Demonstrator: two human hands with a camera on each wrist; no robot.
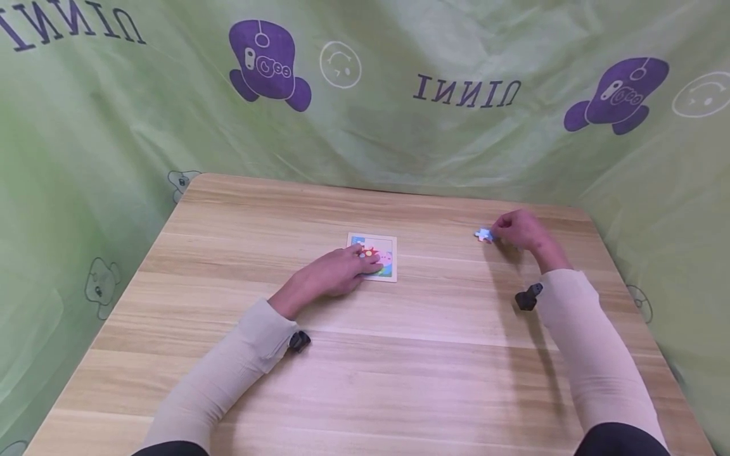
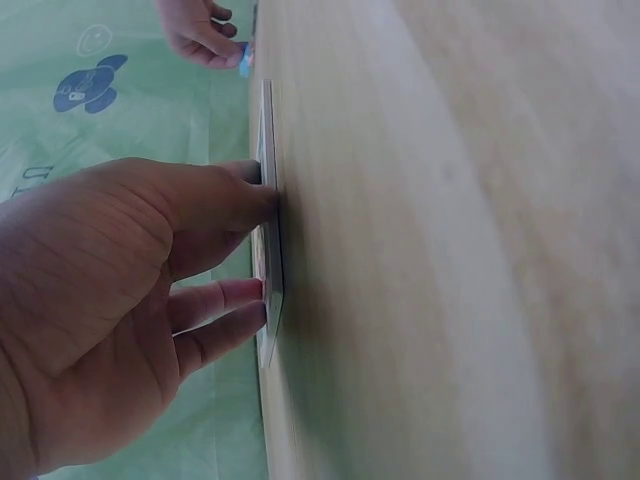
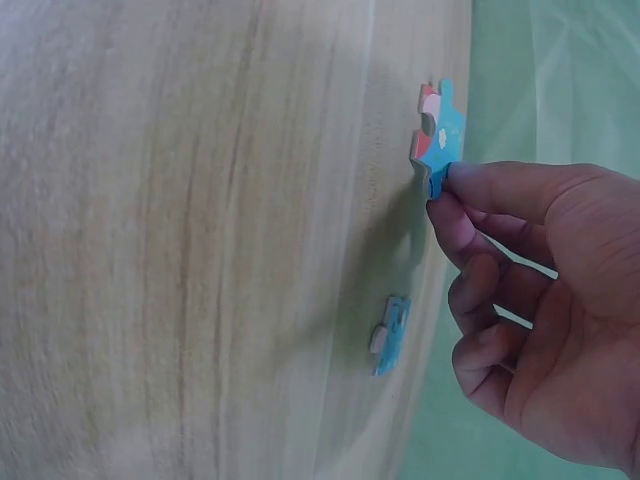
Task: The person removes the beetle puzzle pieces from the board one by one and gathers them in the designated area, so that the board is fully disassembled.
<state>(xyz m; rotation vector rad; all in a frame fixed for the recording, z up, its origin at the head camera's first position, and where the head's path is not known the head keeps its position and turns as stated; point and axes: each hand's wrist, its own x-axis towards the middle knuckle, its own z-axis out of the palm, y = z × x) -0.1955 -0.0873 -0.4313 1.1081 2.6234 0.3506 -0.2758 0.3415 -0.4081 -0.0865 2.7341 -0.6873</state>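
Far right on the table [image 1: 422,367], the right hand [image 1: 521,229] pinches a blue puzzle piece [image 3: 447,142] (a second piece [image 3: 392,340] lies near it); the left hand [image 1: 336,271], fingers stretched out, touches the framed puzzle [image 1: 395,256] nearer the middle.

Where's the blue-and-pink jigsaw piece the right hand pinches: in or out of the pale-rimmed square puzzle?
Out: the right hand holds the piece well apart from the puzzle the left hand touches.

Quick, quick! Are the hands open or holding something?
Left hand: open, fingers resting on the puzzle.
Right hand: closed, pinching a piece.
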